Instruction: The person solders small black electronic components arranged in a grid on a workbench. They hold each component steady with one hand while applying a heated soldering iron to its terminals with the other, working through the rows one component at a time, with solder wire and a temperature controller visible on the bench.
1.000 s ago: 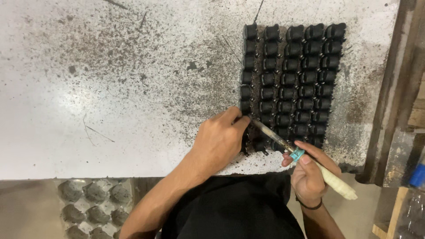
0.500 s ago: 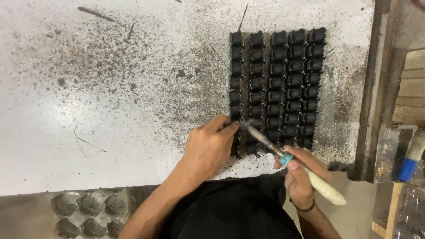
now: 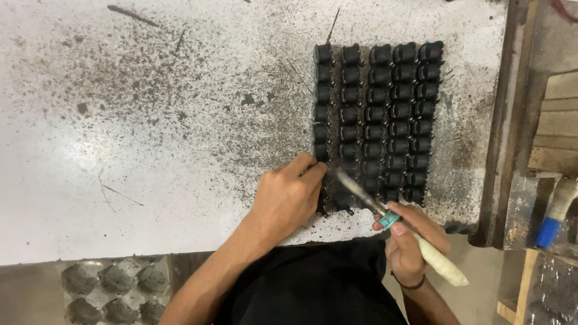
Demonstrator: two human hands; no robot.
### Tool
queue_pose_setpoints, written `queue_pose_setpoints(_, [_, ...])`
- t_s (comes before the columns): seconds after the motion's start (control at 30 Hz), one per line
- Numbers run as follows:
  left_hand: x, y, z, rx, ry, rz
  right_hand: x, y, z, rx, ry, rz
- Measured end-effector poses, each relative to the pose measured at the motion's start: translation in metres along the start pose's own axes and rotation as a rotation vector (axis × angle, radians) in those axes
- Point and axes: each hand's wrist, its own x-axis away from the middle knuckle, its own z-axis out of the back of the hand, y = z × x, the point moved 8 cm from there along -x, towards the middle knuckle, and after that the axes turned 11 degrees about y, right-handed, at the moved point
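Nearest, the right hand (image 3: 406, 244) has its grip closed around a cream-handled tool (image 3: 397, 225), long axis slanting up-left, tip at the near end of the black parts block (image 3: 376, 120). The left hand (image 3: 289, 195) curls knuckles-up, fingertips pinching a part at the block's near-left corner on the speckled surface (image 3: 150, 120).

Grey egg tray (image 3: 114, 289) below speckled white table (image 3: 150, 120); wooden planks (image 3: 557, 126) right.
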Motion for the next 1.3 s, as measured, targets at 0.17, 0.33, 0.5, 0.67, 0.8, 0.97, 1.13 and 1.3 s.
queue_pose_setpoints(0.17, [0.006, -0.005, -0.011, -0.041, 0.0, -0.029, -0.004, -0.013, -0.007, 0.265, -0.125, 0.163])
queue_pose_setpoints(0.33, [-0.031, 0.044, 0.046, -0.066, -0.028, -0.111, -0.037, -0.015, 0.019, -0.192, -0.009, 0.1])
queue_pose_setpoints(0.5, [-0.065, 0.094, 0.115, -0.121, 0.294, -0.261, -0.032, 0.018, 0.014, -0.157, 0.04, -0.176])
queue_pose_setpoints(0.67, [-0.044, 0.024, 0.028, -0.209, 0.095, -0.036, -0.027, 0.024, -0.001, -0.073, 0.024, -0.17])
queue_pose_setpoints(0.8, [-0.013, -0.001, 0.003, -0.164, 0.08, -0.024, -0.03, 0.015, -0.005, -0.024, 0.021, -0.144])
queue_pose_setpoints(0.97, [-0.023, 0.001, -0.001, -0.149, -0.074, -0.003, -0.032, 0.005, -0.013, 0.085, -0.026, -0.067])
queue_pose_setpoints(1.13, [-0.033, 0.0, -0.001, -0.121, -0.104, 0.054, -0.033, -0.001, -0.016, 0.059, -0.03, -0.021])
queue_pose_setpoints(1.3, [-0.03, 0.001, 0.0, -0.099, -0.077, 0.028, -0.037, 0.009, -0.01, 0.005, -0.056, -0.113])
